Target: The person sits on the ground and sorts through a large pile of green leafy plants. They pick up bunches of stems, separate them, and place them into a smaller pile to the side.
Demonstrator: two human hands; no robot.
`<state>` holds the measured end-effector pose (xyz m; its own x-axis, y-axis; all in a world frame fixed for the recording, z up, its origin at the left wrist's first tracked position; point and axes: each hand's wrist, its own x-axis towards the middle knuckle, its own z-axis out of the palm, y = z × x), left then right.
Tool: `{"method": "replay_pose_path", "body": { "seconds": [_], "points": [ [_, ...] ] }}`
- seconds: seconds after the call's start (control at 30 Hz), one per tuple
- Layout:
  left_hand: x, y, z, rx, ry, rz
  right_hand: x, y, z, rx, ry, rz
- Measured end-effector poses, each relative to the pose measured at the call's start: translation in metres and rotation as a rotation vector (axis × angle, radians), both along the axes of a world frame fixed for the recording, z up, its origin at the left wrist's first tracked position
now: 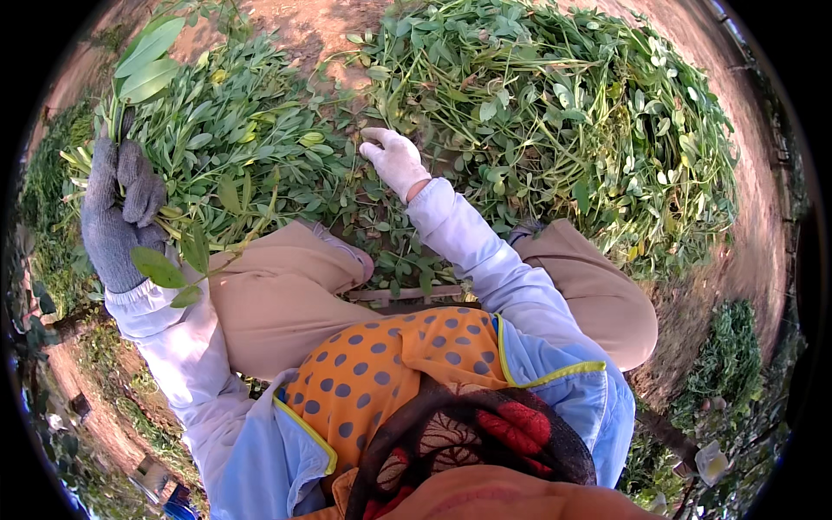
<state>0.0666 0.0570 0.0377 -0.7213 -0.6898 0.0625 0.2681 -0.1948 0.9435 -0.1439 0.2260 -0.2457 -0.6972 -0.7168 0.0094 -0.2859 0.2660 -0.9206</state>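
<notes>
My left hand (125, 195), in a grey knitted glove, is closed around leafy green stems (116, 117) at the left. Broad leaves rise above the fingers, and a stem with a few leaves hangs below them toward my knee. My right hand (393, 159), in a thin white glove, is at the centre with its fingers extended and slightly bent, over the ground between two heaps. Beside my left hand lies a heap of cut leafy plants (240, 123). A larger heap of tangled green stems and leaves (552, 110) spreads to the right of my right hand.
Loose leaves (396, 253) are scattered between my feet. A low wooden seat or frame (409, 294) shows between my legs. Bare reddish soil (312, 29) lies beyond the heaps. Another pile of greens (728, 354) is at the lower right, with shrubs along the rim.
</notes>
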Motion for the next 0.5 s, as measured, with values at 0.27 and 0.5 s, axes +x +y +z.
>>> {"method": "replay_pose_path", "body": {
  "seconds": [0.27, 0.5],
  "points": [
    [-0.022, 0.018, -0.002, 0.049, 0.000, -0.024, -0.091, -0.057, -0.044, 0.600, 0.107, -0.056],
    [-0.023, 0.023, -0.001, -0.029, -0.160, 0.066, -0.113, -0.055, -0.068, 0.657, 0.283, 0.017]
  ]
}}
